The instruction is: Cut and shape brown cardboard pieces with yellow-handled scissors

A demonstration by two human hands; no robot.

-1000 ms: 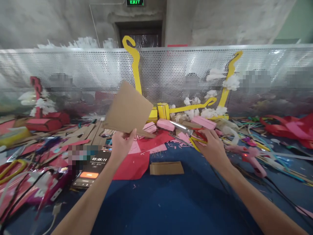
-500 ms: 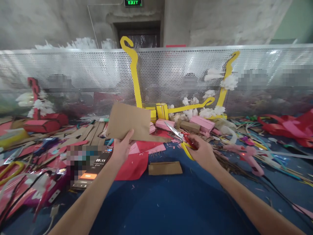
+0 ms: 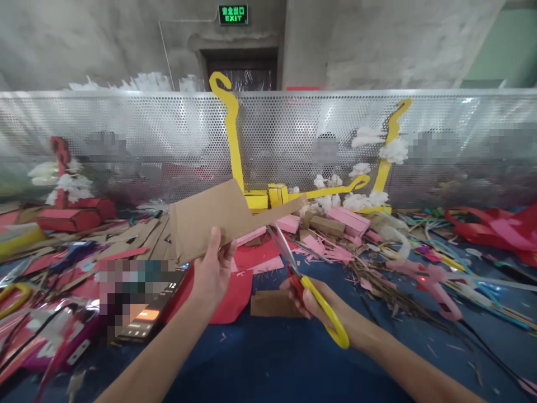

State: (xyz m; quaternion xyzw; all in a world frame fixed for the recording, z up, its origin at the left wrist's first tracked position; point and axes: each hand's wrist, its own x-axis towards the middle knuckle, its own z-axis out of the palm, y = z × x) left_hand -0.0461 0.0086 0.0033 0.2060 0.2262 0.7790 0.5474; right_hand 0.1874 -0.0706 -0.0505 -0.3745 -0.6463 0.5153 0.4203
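Your left hand (image 3: 213, 270) is pinching cardboard (image 3: 205, 218), your right hand (image 3: 334, 298) holding open scissors (image 3: 311, 290); you're maybe trimming, next needing them lined up.

A green exit sign (image 3: 233, 15) glows on the grey wall (image 3: 377, 50), above a dark doorway (image 3: 241, 59). Before them I see a perforated metal screen (image 3: 281, 140), standing behind the blue table (image 3: 251, 364). At the table's left side lies a phone (image 3: 146, 315); at its right side, a pink glue gun (image 3: 432, 288) with a small red light (image 3: 423, 279), and red strips (image 3: 503, 224) beyond.
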